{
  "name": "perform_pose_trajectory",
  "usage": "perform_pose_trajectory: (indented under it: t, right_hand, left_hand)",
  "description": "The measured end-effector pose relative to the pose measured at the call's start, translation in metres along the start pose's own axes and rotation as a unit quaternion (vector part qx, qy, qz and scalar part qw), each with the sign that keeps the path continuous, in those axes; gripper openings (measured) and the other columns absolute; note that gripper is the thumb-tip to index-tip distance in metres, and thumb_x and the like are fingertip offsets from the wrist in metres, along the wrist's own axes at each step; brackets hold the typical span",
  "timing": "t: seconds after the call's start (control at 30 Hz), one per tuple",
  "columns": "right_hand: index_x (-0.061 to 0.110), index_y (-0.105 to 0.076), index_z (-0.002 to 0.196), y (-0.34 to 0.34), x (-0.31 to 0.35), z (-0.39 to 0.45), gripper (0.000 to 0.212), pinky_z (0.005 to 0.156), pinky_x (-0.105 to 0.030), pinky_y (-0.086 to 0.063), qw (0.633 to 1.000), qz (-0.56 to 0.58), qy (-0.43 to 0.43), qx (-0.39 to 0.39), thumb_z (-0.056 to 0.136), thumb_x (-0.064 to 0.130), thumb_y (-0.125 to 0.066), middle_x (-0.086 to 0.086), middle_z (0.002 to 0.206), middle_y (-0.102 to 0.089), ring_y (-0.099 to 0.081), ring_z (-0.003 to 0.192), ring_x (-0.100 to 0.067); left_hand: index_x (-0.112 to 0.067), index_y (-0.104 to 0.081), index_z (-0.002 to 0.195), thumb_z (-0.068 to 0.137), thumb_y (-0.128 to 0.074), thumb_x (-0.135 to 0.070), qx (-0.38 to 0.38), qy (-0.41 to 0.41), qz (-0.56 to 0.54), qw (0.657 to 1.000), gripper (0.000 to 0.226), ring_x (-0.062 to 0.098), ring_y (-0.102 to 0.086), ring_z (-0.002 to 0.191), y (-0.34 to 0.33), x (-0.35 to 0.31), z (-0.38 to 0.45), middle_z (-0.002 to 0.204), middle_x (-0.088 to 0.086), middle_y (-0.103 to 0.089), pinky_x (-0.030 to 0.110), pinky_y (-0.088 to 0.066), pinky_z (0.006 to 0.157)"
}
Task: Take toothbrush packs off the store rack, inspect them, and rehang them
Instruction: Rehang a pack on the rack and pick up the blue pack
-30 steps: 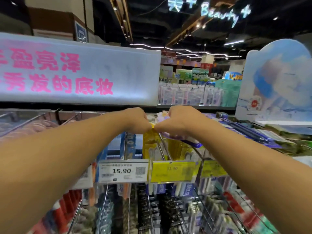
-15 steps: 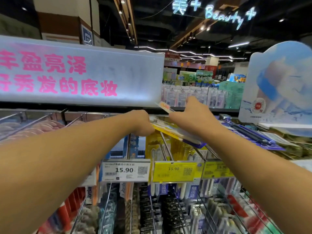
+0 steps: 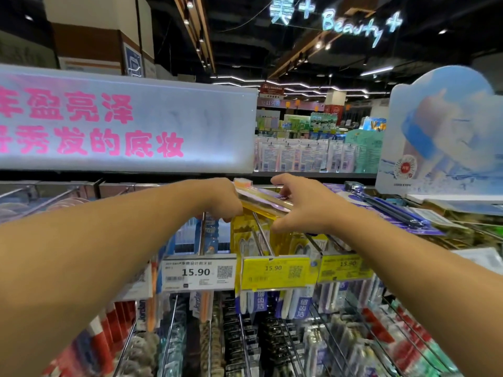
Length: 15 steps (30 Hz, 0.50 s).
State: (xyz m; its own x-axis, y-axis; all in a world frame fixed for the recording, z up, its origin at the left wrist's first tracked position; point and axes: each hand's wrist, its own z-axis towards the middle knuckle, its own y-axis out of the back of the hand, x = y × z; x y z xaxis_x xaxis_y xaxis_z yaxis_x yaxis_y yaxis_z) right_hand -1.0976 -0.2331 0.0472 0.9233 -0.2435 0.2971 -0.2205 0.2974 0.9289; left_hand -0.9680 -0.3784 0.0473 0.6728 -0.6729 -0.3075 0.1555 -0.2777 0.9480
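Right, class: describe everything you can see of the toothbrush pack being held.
The toothbrush pack is a flat, clear plastic pack with a yellow backing and an orange-pink brush head at its far-left end. It lies almost level above the yellow packs on the rack. The left hand grips its left end; the right hand touches its right side, fingers spread.

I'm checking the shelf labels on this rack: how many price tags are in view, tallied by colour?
White price tags: 1
Yellow price tags: 2, the second further right
Total: 3
All three read 15.90. Others may be hidden behind the arms.
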Motion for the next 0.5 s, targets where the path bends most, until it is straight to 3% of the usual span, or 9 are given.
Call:
perform_pose_trajectory:
  t: [0.1,0.23,0.33,0.43,0.5]
  right_hand:
    - [0.024,-0.030,0.157,-0.004,-0.001,0.003,0.106,0.097,-0.037,-0.051,1.000,-0.021,-0.003,-0.005,0.070,0.031,-0.090,-0.005,0.151,-0.047,-0.050,0.133,-0.027]
    - [0.024,-0.031,0.156,-0.007,0.001,0.005,0.098,0.078,-0.031,-0.046,0.999,-0.040,-0.011,-0.018,0.074,0.020,-0.084,-0.007,0.144,-0.050,-0.053,0.124,-0.027]
    - [0.022,-0.032,0.155,-0.011,0.003,0.004,0.094,0.080,-0.033,-0.049,0.998,-0.050,-0.014,-0.035,0.075,0.017,-0.081,-0.008,0.139,-0.050,-0.053,0.121,-0.028]
    - [0.020,-0.036,0.152,-0.014,0.005,0.001,0.089,0.088,-0.040,-0.055,0.997,-0.054,-0.023,-0.054,0.075,0.017,-0.080,-0.008,0.134,-0.051,-0.053,0.118,-0.029]
    - [0.020,-0.039,0.149,-0.015,0.005,-0.001,0.085,0.091,-0.045,-0.056,0.996,-0.052,-0.029,-0.073,0.074,0.017,-0.079,-0.008,0.132,-0.052,-0.054,0.117,-0.029]
  left_hand:
    - [-0.009,-0.072,0.111,0.097,-0.055,-0.019,-0.001,-0.008,-0.008,1.000,0.024,0.024,-0.062,0.101,-0.001,-0.004,-0.003,0.116,0.013,-0.068,0.034,-0.052,0.089]
    - [-0.004,-0.070,0.114,0.102,-0.051,-0.021,-0.008,0.008,-0.031,0.999,0.027,0.023,-0.059,0.091,-0.003,-0.008,-0.005,0.120,0.016,-0.069,0.030,-0.047,0.074]
    - [-0.004,-0.065,0.111,0.106,-0.043,-0.027,-0.005,0.023,-0.088,0.996,0.033,0.018,-0.055,0.084,-0.003,-0.013,-0.011,0.113,0.014,-0.067,0.026,-0.041,0.061]
    - [-0.008,-0.061,0.105,0.110,-0.028,-0.039,-0.013,0.021,-0.147,0.989,0.046,0.015,-0.051,0.078,-0.002,-0.022,-0.018,0.100,0.008,-0.061,0.027,-0.038,0.063]
    - [-0.009,-0.063,0.112,0.110,-0.023,-0.047,-0.020,0.025,-0.179,0.983,0.055,0.015,-0.050,0.078,-0.001,-0.026,-0.021,0.092,0.004,-0.059,0.029,-0.037,0.065]
